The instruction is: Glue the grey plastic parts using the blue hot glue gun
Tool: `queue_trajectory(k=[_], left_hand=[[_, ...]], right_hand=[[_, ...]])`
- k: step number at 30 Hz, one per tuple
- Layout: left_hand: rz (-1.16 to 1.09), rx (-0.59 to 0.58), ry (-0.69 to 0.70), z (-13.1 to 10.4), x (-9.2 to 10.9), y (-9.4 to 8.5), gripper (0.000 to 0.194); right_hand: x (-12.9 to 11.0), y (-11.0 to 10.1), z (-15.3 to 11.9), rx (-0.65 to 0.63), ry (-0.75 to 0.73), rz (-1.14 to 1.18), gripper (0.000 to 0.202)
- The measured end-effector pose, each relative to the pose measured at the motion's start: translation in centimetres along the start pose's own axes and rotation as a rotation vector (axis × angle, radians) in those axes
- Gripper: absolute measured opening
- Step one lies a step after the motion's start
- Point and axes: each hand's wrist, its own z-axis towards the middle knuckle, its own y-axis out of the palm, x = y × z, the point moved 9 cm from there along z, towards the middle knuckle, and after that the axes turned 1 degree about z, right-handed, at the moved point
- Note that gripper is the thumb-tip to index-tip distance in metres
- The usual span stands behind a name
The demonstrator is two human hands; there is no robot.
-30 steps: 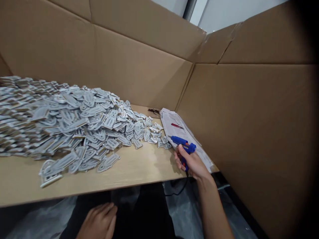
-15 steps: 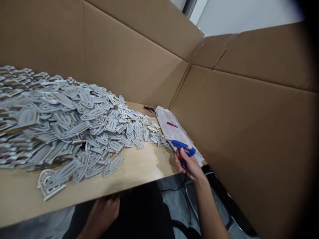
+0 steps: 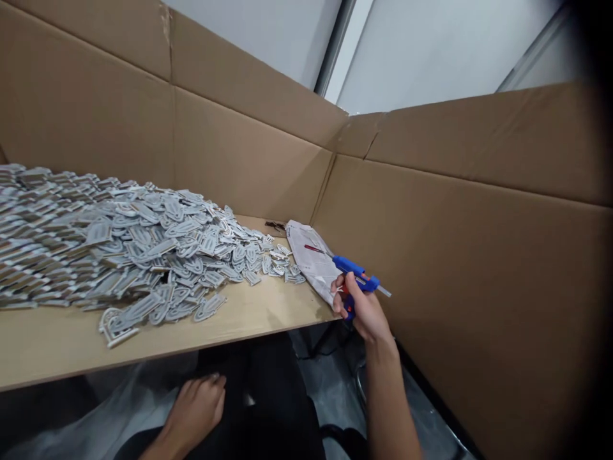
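Note:
My right hand [image 3: 361, 303] is wrapped round the grip of a blue hot glue gun [image 3: 352, 267], near the table's right end. Its nozzle points left over a sheet of printed paper [image 3: 309, 259], and a pale glue stick [image 3: 384, 291] juts from its back. On my dark-clothed lap, below the table edge, rests my left hand [image 3: 198, 406] with its fingers curled. A small shiny spot shows at those fingers; what it is, or whether anything is held, I cannot make out. A big heap of grey-white arch-shaped pieces [image 3: 177, 249] covers the table's left and middle.
Tall cardboard walls [image 3: 258, 166] enclose the table [image 3: 272, 303] at the back and right. A thin red pen-like tool [image 3: 313, 248] lies on the paper, and a small dark item [image 3: 275, 225] sits by the back wall. A chair's dark frame is partly visible below right.
The view has tilted up and shifted right. The glue gun has risen and turned so its rear glue stick shows. My left hand appears more fully, out from under the table edge.

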Motion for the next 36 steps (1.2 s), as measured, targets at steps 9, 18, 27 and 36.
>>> queue_trajectory(k=[9, 18, 27, 36], left_hand=[[0.040, 0.008, 0.040, 0.0, 1.7, -1.2, 0.042], [0.056, -0.007, 0.083, -0.4, 2.7, -0.3, 0.040], [0.019, -0.028, 0.054, -1.1, 3.1, 0.3, 0.038], [-0.178, 0.063, -0.139, -0.9, -1.0, -4.2, 0.038]], right_hand=[[-0.8, -0.5, -0.7, 0.006, 0.000, -0.254, 0.047], [-1.3, 0.2, -0.7, -0.039, -0.091, -0.516, 0.044], [-0.6, -0.3, -0.7, -0.055, -0.070, -0.536, 0.047], [-0.1, -0.8, -0.8, -0.032, 0.004, -0.568, 0.048]])
